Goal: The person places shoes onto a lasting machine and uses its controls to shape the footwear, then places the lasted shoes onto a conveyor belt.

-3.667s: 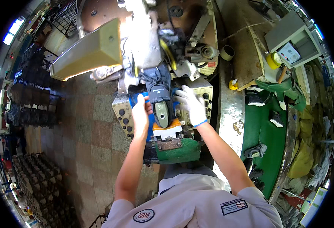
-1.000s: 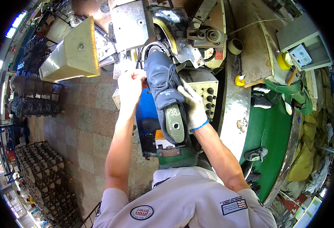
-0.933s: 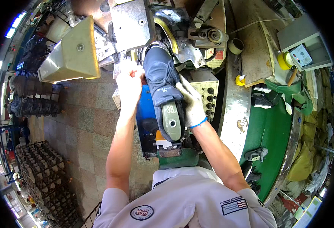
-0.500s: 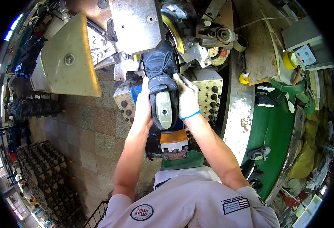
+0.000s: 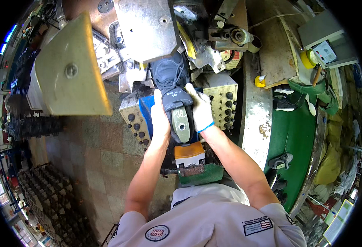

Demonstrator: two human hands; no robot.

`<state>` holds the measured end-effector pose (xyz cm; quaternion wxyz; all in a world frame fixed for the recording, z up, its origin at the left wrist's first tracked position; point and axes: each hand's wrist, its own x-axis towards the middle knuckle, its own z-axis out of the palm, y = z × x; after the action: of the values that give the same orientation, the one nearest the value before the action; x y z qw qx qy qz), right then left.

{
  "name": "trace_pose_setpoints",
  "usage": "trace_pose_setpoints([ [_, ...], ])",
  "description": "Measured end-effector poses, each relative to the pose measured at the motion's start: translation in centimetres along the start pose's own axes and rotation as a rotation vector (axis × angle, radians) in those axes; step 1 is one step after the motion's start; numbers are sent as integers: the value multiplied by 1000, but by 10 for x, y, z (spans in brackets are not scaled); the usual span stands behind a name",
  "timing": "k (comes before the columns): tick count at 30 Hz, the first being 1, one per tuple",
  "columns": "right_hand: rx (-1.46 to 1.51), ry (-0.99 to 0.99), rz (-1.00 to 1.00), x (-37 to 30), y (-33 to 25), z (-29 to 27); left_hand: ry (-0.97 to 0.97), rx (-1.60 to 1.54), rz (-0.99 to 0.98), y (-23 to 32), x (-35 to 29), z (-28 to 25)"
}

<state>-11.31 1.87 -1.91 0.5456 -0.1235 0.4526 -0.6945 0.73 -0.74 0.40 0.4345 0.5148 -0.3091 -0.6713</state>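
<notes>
A dark blue-grey laced shoe upper point(image 5: 170, 78) sits between my two hands, its toe under the metal plate point(image 5: 146, 26) of a machine. A green shoe last point(image 5: 181, 123) fills it and shows at the heel opening. Along the left side of the shoe, my bare left hand point(image 5: 159, 117) is closed against it. My right hand point(image 5: 200, 108), in a white glove with a blue cuff, grips the right side. Just below the heel is an orange-brown pad point(image 5: 190, 150) on a metal bracket.
Control boxes with black knobs point(image 5: 221, 103) flank the shoe. A large yellowed shield point(image 5: 70, 70) hangs at the left. To the right, a green conveyor belt point(image 5: 290, 136) carries several shoes, including a grey one point(image 5: 280, 161). A dark rack point(image 5: 53, 201) stands at lower left.
The shoe's heel has tilted, so more of the last's top face shows. My hands stay on its sides, and the whole view has shifted slightly.
</notes>
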Motion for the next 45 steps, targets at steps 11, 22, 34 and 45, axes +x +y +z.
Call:
trace_pose_setpoints([
  [11, -90, -56, 6, -1, -7, -3, -29, -20, 119, -16, -2, -3],
  [22, 184, -77, -11, -65, -59, -159, 377, 367, 162, -119, -74, -136],
  [34, -177, 206, -10, -148, -76, -180, 520, 648, -254, -264, -71, -130],
  [45, -249, -3, 103, -151, -95, -167, 239, 850, -100, -76, -163, -136],
])
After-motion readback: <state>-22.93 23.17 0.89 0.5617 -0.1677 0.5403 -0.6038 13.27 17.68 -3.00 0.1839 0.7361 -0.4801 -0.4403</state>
